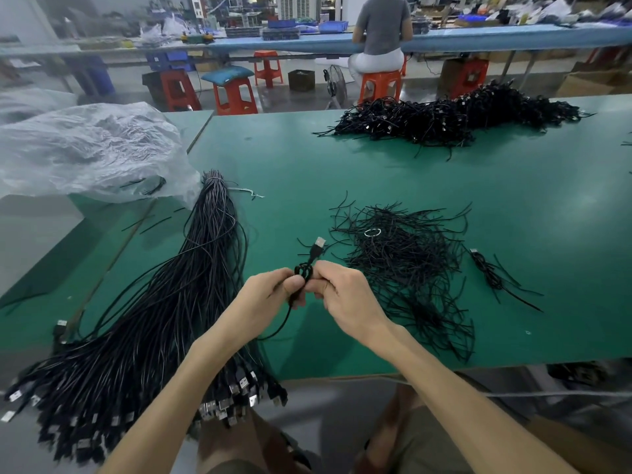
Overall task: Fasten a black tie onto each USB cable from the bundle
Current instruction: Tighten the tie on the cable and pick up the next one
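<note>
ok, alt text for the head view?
A person's left hand and right hand pinch a coiled USB cable over a green table. A big cable bundle lies to the left, a loose pile of black ties to the right, a heap of cables at the far edge.

Two hands, the left hand (265, 295) and the right hand (345, 295), grip one USB cable (315, 250). One cable bundle (164, 302) lies at eight o'clock, one pile of black ties (407, 265) at three, one heap of tied cables (455, 114) at one, one plastic bag (89, 148) at ten.
</note>
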Demonstrator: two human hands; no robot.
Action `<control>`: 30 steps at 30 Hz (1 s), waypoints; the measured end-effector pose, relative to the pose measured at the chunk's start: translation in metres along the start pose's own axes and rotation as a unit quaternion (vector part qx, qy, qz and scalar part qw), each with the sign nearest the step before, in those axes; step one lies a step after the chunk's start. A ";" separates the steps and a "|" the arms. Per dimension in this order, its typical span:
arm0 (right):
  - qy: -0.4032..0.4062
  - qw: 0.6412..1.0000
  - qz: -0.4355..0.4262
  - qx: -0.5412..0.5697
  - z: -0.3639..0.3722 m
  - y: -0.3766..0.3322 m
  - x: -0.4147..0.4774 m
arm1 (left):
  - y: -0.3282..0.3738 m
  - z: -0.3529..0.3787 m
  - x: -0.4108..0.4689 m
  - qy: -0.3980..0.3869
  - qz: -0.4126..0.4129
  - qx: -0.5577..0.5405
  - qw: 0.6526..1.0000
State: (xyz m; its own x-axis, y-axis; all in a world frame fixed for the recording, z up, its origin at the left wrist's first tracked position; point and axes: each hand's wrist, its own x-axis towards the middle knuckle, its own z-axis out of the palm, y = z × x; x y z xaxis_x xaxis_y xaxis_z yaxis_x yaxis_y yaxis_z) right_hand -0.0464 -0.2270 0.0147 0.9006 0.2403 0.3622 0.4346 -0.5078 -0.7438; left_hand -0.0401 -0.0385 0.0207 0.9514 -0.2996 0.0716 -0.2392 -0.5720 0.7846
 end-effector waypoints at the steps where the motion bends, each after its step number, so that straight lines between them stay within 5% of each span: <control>1: 0.009 1.000 -0.003 0.000 0.000 0.000 0.001 | 0.003 0.001 -0.001 -0.004 0.010 -0.016 1.000; 8: 0.040 0.977 -0.124 -0.170 -0.001 -0.006 0.004 | 0.015 0.002 0.002 0.034 -0.080 -0.169 0.982; 13: 0.049 0.986 -0.094 -0.129 -0.008 -0.003 0.004 | 0.012 -0.020 -0.013 -0.104 0.001 -0.332 0.937; 19: 0.029 0.997 -0.054 -0.037 -0.003 -0.006 -0.002 | 0.006 -0.008 -0.004 0.005 0.036 -0.111 0.993; 30: 0.014 0.999 -0.034 -0.029 0.000 -0.011 -0.007 | 0.006 0.009 -0.007 0.066 0.050 -0.051 0.995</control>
State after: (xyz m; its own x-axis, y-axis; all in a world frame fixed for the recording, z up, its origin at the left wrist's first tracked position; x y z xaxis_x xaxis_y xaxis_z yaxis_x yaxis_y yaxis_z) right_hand -0.0569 -0.2233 0.0204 0.8679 0.2536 0.4272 0.4936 -0.5385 -0.6830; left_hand -0.0499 -0.0466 0.0193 0.9423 -0.2454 0.2275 -0.3199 -0.4610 0.8277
